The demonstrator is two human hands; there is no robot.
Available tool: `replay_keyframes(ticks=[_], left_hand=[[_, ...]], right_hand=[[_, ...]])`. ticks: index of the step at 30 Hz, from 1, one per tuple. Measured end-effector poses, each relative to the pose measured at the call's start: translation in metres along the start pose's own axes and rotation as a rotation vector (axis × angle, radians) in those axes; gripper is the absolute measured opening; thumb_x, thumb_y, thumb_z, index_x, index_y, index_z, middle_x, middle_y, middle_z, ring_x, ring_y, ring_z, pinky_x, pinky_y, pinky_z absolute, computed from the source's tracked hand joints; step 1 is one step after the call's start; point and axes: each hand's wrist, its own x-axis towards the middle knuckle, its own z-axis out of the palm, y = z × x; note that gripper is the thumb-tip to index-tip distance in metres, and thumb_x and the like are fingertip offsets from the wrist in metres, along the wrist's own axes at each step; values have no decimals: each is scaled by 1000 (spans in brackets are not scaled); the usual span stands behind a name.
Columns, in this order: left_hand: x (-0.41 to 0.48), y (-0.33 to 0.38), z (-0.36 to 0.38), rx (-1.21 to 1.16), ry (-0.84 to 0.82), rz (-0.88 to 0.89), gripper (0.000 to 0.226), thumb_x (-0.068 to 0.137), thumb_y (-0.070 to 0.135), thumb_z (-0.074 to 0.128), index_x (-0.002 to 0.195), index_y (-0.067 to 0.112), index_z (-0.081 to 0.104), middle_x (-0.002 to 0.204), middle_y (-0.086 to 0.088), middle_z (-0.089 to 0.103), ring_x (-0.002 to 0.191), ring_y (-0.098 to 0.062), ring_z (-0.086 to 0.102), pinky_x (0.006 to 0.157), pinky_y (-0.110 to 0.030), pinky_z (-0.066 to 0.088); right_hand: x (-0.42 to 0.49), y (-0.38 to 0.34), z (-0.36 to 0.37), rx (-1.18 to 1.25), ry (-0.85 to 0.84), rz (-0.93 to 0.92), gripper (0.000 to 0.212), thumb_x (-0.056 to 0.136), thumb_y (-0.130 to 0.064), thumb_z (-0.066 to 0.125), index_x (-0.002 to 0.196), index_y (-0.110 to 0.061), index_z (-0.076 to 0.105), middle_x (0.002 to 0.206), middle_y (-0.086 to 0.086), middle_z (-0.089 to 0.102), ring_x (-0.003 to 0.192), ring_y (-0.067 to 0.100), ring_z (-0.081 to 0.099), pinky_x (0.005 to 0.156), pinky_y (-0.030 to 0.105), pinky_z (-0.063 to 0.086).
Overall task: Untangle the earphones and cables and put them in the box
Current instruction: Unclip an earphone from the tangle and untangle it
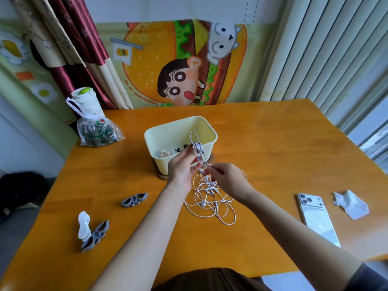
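Note:
A tangle of white earphone cables (210, 198) lies on the wooden table just in front of a pale yellow box (165, 131). My left hand (181, 168) holds a small wound bundle of the white cable (197, 148) raised in front of the box's near wall. My right hand (225, 178) pinches a strand of the same cable just below and right of that bundle. The rest of the cable hangs down into the loose loops on the table. An earbud (203, 204) shows among the loops. Small items lie in the box's bottom.
Grey cable clips (134, 200) (96, 235) and a white clip (84, 225) lie at the left. A white phone (318, 218) and a crumpled paper (350, 203) lie at the right. A plastic bag with a cup (94, 127) stands at the table's far left corner.

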Motion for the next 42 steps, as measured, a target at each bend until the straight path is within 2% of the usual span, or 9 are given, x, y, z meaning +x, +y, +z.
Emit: replay_keyframes(ticks=[7, 14, 18, 21, 24, 27, 34, 39, 42], left_hand=[[4, -8, -9, 79, 93, 27, 16, 88, 7, 65, 102, 13, 71, 90, -2, 73, 81, -19, 68, 68, -30, 57], [9, -10, -24, 742, 17, 430, 27, 90, 11, 63, 116, 6, 68, 103, -6, 70, 95, -19, 66, 78, -33, 57], [8, -11, -33, 822, -142, 426, 25, 88, 11, 65, 113, 16, 69, 95, -4, 69, 85, -15, 64, 73, -24, 53], [-1, -11, -27, 786, -267, 368, 27, 88, 4, 63, 114, 12, 67, 86, 0, 63, 67, 1, 59, 65, -10, 44], [-6, -8, -22, 716, -340, 340, 28, 89, 3, 61, 114, 13, 65, 88, 0, 65, 66, 7, 61, 64, -10, 46], [-7, -4, -20, 642, -373, 303, 29, 89, 4, 61, 110, 24, 63, 90, 4, 68, 71, 2, 66, 65, -13, 49], [-9, -4, -21, 483, -476, 217, 35, 86, 6, 61, 121, 5, 63, 112, -12, 68, 102, -17, 63, 81, -25, 53], [-10, 1, -14, 283, -524, 165, 34, 77, 11, 60, 99, 31, 75, 100, 6, 73, 94, -12, 65, 82, -27, 54], [-8, 3, -11, 192, -485, 131, 37, 81, 3, 56, 93, 30, 77, 97, 6, 74, 92, -11, 67, 81, -28, 55]], right_hand=[[-3, -8, -4, -148, 0, -73, 27, 97, -18, 46, 88, -12, 71, 70, 1, 60, 45, -7, 47, 47, 9, 35], [-2, -14, -20, -204, -1, -142, 25, 96, -21, 49, 87, -16, 72, 60, -5, 56, 47, 9, 38, 46, 20, 29], [3, -14, -34, -203, 55, -166, 27, 97, -23, 48, 86, -17, 72, 69, 9, 64, 54, 17, 44, 47, 23, 30], [8, -12, -40, -231, 117, -181, 28, 97, -22, 47, 88, -13, 71, 65, 3, 59, 53, 15, 43, 48, 20, 32], [10, -10, -45, -197, 163, -189, 27, 98, -20, 47, 85, -11, 69, 63, -11, 52, 51, 6, 42, 48, 13, 35], [12, -6, -45, -166, 234, -218, 23, 96, -17, 50, 84, -12, 68, 66, -15, 50, 56, 1, 45, 52, 10, 35], [13, -1, -45, -74, 218, -175, 19, 95, -19, 52, 79, -18, 63, 64, -10, 54, 53, 5, 51, 52, 13, 43], [11, 0, -33, 57, 216, -85, 24, 93, -25, 55, 77, -10, 63, 59, -3, 56, 46, 3, 49, 50, 18, 42], [4, 3, -16, 235, 206, -30, 24, 94, -24, 54, 76, -11, 60, 60, -3, 56, 50, 8, 46, 51, 22, 39]])
